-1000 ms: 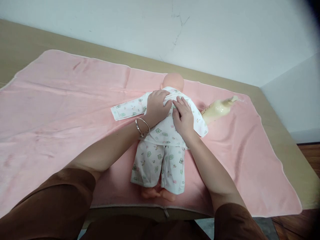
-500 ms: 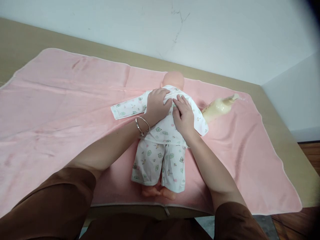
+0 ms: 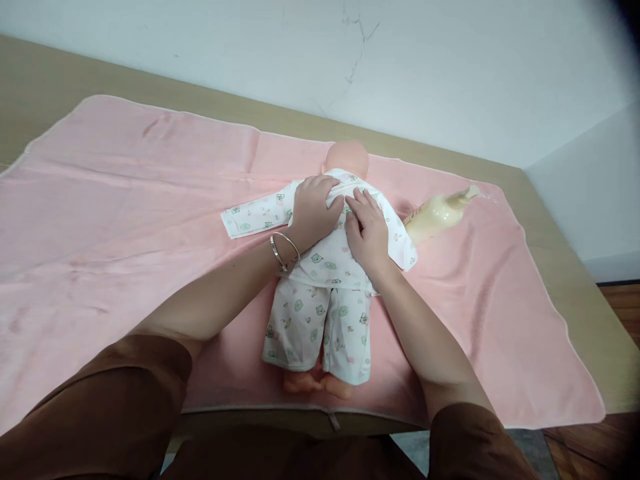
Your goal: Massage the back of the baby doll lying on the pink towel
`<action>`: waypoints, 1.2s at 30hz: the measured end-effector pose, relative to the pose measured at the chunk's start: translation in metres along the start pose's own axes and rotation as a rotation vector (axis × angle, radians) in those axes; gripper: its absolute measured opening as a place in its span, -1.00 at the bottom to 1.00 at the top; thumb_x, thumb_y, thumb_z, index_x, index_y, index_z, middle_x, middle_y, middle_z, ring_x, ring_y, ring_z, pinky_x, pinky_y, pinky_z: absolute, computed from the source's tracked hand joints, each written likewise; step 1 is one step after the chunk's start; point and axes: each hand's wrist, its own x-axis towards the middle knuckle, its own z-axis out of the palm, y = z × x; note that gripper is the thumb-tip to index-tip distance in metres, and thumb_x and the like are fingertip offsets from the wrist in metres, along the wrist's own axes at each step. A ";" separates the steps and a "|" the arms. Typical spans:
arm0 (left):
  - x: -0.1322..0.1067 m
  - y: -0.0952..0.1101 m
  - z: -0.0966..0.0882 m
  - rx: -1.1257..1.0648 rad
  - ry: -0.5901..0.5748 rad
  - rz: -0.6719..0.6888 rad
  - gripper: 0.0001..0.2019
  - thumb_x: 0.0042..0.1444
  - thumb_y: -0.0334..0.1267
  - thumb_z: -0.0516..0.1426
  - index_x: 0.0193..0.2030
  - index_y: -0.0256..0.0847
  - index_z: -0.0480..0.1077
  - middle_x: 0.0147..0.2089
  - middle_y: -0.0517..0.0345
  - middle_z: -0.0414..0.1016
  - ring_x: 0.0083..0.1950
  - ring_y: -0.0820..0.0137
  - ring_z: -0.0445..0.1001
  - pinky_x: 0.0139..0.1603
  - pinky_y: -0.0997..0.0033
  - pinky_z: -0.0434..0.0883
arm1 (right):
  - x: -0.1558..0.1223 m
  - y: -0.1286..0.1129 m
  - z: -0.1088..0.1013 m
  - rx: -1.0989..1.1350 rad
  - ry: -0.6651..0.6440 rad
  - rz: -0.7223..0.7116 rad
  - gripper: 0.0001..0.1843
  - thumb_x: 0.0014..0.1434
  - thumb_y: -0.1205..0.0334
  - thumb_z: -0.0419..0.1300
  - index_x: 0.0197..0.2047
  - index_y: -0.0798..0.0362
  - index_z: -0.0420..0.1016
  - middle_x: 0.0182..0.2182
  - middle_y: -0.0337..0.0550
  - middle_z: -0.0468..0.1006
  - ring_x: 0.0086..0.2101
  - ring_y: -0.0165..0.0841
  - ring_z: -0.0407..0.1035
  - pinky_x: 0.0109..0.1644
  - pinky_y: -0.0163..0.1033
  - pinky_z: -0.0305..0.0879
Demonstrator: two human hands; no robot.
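A baby doll lies on its back on a pink blanket, feet toward me. It wears a white printed top and matching trousers. My left hand, with a bangle at the wrist, rests on the doll's chest, its fingers curled and pinching the top's front edge. My right hand lies beside it on the chest, fingers pressed down on the fabric. The top's left sleeve lies flat and empty. The doll's bare arm sticks out to the right.
The blanket covers a wooden table standing against a white wall. The table's near edge runs just below the doll's feet. Wood floor shows at the far right.
Almost nothing has moved; both hands stay on the doll's chest, with only a slight shift of the view.
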 end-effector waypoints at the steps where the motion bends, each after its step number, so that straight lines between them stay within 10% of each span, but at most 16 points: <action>1: 0.000 0.000 0.000 0.001 -0.001 -0.002 -0.73 0.14 -0.27 0.05 -0.03 -0.14 0.43 0.07 0.03 0.54 0.13 0.17 0.44 0.25 0.09 0.32 | 0.000 0.000 0.000 0.005 -0.005 0.005 -0.57 0.34 0.20 -0.06 0.19 -0.05 0.44 0.29 -0.18 0.36 0.36 -0.18 0.08 0.41 0.21 0.06; 36: 0.000 -0.002 0.002 0.003 0.008 0.010 -0.72 0.13 -0.28 0.06 -0.03 -0.20 0.44 0.08 0.01 0.54 0.13 0.19 0.44 0.25 0.14 0.31 | 0.000 -0.003 -0.002 -0.019 -0.010 0.016 -0.56 0.33 0.21 -0.06 0.18 0.03 0.45 0.28 -0.09 0.37 0.36 -0.20 0.09 0.42 0.14 0.04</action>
